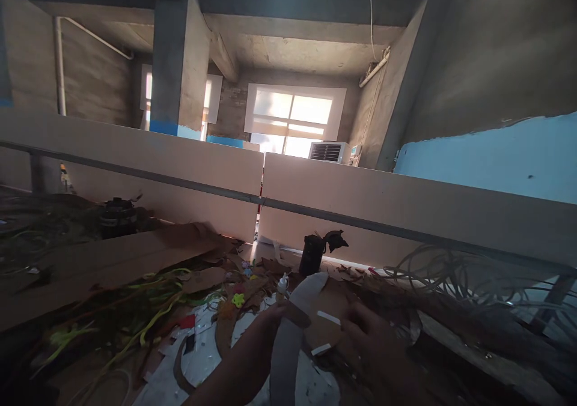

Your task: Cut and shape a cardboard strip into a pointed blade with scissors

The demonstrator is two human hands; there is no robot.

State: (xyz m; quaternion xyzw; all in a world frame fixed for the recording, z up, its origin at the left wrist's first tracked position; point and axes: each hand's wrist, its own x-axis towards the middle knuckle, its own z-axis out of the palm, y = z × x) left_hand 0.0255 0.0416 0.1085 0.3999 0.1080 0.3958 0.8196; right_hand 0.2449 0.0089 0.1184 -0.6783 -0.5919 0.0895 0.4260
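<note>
In the lower middle, my left hand (265,340) pinches a curved grey-white strip (286,352) between thumb and fingers. Just right of the strip is a round brown cardboard piece (322,328) with two short white strips on it. My right hand (367,334) is at the right edge of this piece, dark and blurred; what its fingers grip cannot be made out. A small white-tipped bottle (283,283) stands behind my left hand. Left of it lies a yellow-green flower shape (238,299).
A black container (312,254) stands behind the hands. Green strands (157,316) and cardboard scraps lie left, coiled pale tubing (433,280) right. A pale partition (360,190) with a grey rail (333,215) crosses behind. Another dark container (118,215) is at left.
</note>
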